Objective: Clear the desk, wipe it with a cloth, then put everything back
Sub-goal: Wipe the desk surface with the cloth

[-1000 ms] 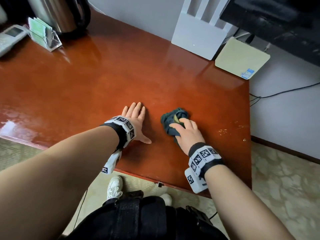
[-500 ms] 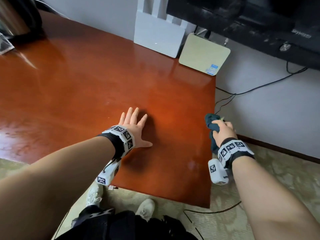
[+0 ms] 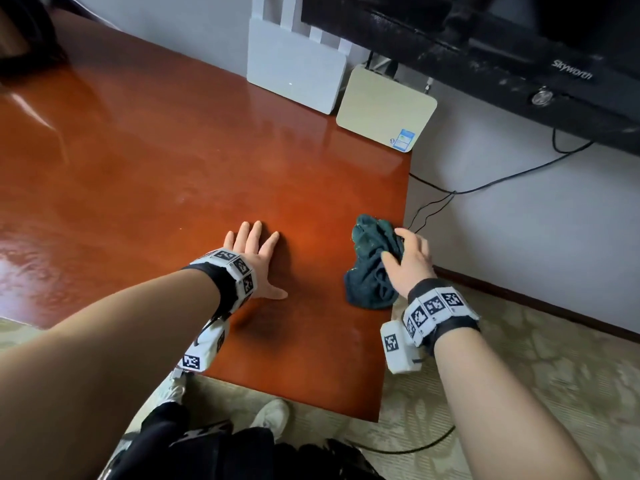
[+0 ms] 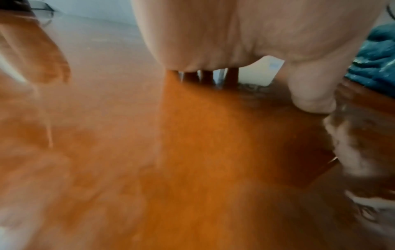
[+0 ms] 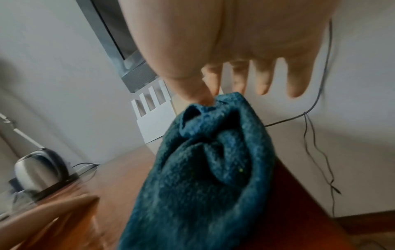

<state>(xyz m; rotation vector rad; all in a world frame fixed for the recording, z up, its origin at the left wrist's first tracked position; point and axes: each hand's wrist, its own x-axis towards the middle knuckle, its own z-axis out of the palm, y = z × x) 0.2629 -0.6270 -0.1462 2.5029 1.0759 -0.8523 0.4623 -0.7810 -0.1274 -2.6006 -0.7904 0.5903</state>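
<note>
A crumpled dark teal cloth [image 3: 367,271] lies on the glossy red-brown desk [image 3: 173,168], close to its right edge. My right hand [image 3: 412,258] is on top of it. In the right wrist view the thumb and forefinger pinch the top fold of the cloth [image 5: 203,169], while the other fingers [image 5: 297,81] stay straight. My left hand [image 3: 254,251] lies flat on the desk with its fingers spread, a hand's width left of the cloth. The left wrist view shows the left palm [image 4: 213,33] on the wood and the cloth [image 4: 376,55] at the far right.
A white router [image 3: 294,74] and a beige box [image 3: 384,109] stand at the desk's back right, under a black TV [image 3: 485,46]. Cables [image 3: 485,188] run down the wall past the right edge. A steel kettle [image 5: 40,172] stands at the far left.
My right hand carried the cloth from the desk's middle out past the right edge, then back onto the desk by that edge. The left hand has stayed flat in place.
</note>
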